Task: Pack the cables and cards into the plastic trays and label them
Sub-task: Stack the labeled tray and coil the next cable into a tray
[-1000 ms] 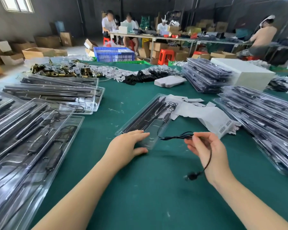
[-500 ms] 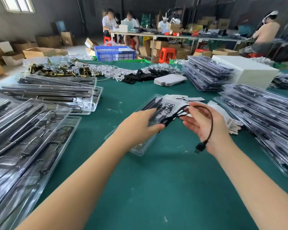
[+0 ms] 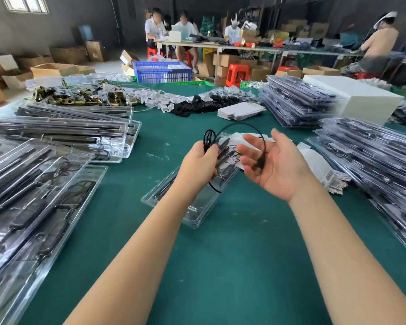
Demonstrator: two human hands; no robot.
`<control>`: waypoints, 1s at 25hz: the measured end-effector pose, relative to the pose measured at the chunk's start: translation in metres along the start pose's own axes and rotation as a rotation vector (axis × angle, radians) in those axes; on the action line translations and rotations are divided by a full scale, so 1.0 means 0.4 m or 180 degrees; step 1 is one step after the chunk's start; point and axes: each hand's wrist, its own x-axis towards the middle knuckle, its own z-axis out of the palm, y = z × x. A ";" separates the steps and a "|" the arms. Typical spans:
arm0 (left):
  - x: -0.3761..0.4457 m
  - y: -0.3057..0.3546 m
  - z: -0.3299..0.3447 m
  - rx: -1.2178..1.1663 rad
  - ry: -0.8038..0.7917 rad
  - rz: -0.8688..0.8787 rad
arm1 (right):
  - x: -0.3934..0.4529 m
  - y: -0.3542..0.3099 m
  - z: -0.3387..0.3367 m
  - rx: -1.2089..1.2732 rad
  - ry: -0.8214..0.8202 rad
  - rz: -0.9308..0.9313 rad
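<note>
A thin black cable (image 3: pixel 239 126) arcs in the air above the table's middle. My left hand (image 3: pixel 201 164) is closed on its coiled part, with small loops sticking up above the fist. My right hand (image 3: pixel 275 164) is palm-up with fingers spread, and the cable's plug end hangs down across its fingers. Under both hands lies a clear plastic tray (image 3: pixel 192 211) with black rods inside. White cards (image 3: pixel 314 161) with barcodes lie just right of the tray.
Filled clear trays lie spread at the left (image 3: pixel 40 191) and stacked at the right (image 3: pixel 380 165) and far right back (image 3: pixel 295 104). A white box (image 3: pixel 352 99), flat white cartons (image 3: pixel 240 111), loose black cables and brass parts sit further back. People work at a far table.
My left hand left the tray and closed on the cable's coil. My right hand turned palm-up and spread its fingers, so the cable now loops higher between both hands.
</note>
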 end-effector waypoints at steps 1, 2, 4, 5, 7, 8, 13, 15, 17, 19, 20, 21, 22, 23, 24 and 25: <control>-0.001 0.001 -0.005 0.0133 -0.0081 0.0013 | 0.001 -0.007 -0.005 -0.0193 -0.0001 0.0044; -0.004 0.001 -0.006 0.0137 -0.0167 -0.0032 | 0.003 -0.007 -0.012 -0.0612 0.0068 -0.0014; -0.003 0.001 0.000 -0.0325 -0.0272 -0.0260 | 0.015 0.006 -0.019 -0.1348 0.0269 -0.0358; -0.001 0.004 0.002 -0.0679 -0.0270 -0.0384 | 0.021 0.017 -0.016 -0.1448 0.0332 -0.0510; -0.001 0.009 0.003 -0.1172 -0.0235 -0.0513 | 0.027 0.042 0.007 -0.1399 0.0232 -0.0428; -0.002 0.008 0.003 -0.1240 -0.0271 -0.0500 | 0.025 0.055 0.020 -0.1509 0.0116 -0.0307; -0.025 -0.001 0.015 -0.0529 -0.0805 0.0197 | 0.023 0.117 0.056 -0.3452 0.0009 -0.0929; -0.028 -0.004 0.020 -0.0402 -0.0734 0.0355 | 0.021 0.120 0.053 -0.4076 -0.0003 -0.0935; -0.028 -0.006 0.021 -0.0313 -0.0692 0.0445 | 0.025 0.121 0.050 -0.4840 -0.0083 -0.0686; -0.026 -0.009 0.020 -0.0183 -0.0708 0.0431 | 0.027 0.121 0.051 -0.5106 -0.0190 -0.0590; -0.024 -0.012 0.020 -0.0124 -0.0682 0.0395 | 0.021 0.120 0.054 -0.4917 -0.0244 -0.0580; -0.022 -0.013 0.019 -0.0089 -0.0614 0.0331 | 0.017 0.118 0.054 -0.4675 -0.0285 -0.0566; -0.019 -0.014 0.018 -0.0091 -0.0493 0.0255 | 0.014 0.113 0.052 -0.4511 -0.0350 -0.0559; -0.015 -0.015 0.016 -0.0152 -0.0340 0.0179 | 0.015 0.108 0.047 -0.4411 -0.0432 -0.0563; -0.010 -0.014 0.013 -0.0297 -0.0209 0.0104 | 0.017 0.104 0.040 -0.4317 -0.0518 -0.0542; -0.004 -0.013 0.009 -0.0539 -0.0133 0.0025 | 0.018 0.099 0.032 -0.4259 -0.0597 -0.0502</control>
